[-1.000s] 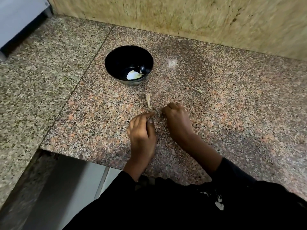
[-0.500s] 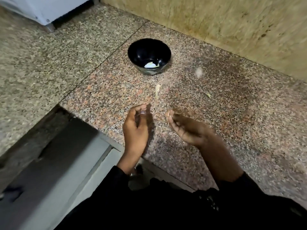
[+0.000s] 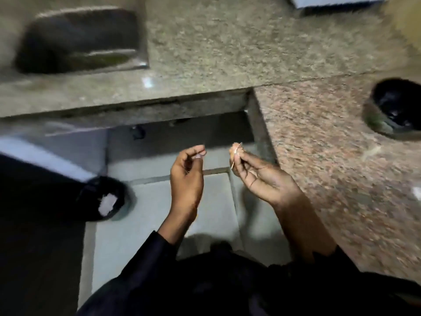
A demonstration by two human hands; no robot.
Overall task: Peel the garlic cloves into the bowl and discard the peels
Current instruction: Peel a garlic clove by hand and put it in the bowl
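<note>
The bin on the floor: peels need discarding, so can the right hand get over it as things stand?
Probably yes: the right hand, pinching peel, hangs off the counter; open floor separates it from the bin.

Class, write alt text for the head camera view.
Two bare hands are raised off the counter's edge: the right hand pinches thin garlic peel, and the left hand has thumb and fingertips pinched together. A black bowl sits on speckled granite counter at right.

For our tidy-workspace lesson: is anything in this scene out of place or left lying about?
Yes. A loose scrap of garlic peel lies on the reddish granite counter in front of the black bowl, not yet discarded. The right hand pinches more peel.
</note>
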